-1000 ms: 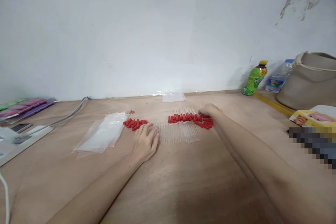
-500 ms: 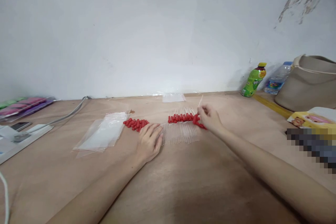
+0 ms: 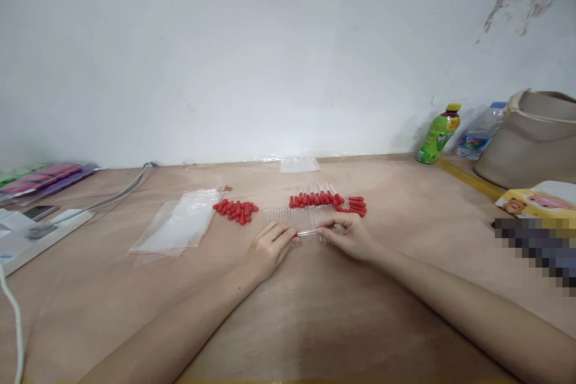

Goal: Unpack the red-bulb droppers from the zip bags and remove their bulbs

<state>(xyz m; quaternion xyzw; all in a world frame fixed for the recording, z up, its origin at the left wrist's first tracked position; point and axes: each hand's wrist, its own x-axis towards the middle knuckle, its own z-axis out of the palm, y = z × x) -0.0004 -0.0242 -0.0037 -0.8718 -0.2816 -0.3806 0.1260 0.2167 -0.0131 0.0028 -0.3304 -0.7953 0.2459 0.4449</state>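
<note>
My left hand (image 3: 271, 247) is closed, its fingertips pinching a red rubber bulb (image 3: 296, 234). A thin clear tube (image 3: 308, 232) spans between both hands, its left end at the bulb. My right hand (image 3: 350, 236) pinches the tube's other end. Just beyond the hands lies a row of loose clear tubes (image 3: 282, 216), partly covered by my fingers. Behind it is a row of clear droppers with red bulbs (image 3: 315, 198), and several more red-bulbed pieces (image 3: 356, 207) lie at its right end. A pile of loose red bulbs (image 3: 236, 210) is left of the tubes.
Clear plastic bags (image 3: 180, 225) lie left of the bulbs; a small bag (image 3: 299, 165) is by the wall. A green bottle (image 3: 438, 137), water bottle (image 3: 479, 135) and beige bucket (image 3: 522, 144) stand back right. A grey cable (image 3: 121, 194) runs across the left side.
My right hand has come from the droppers' right end toward the middle and now holds a clear tube. My left hand has left the bulb pile and moved right with a red bulb.
</note>
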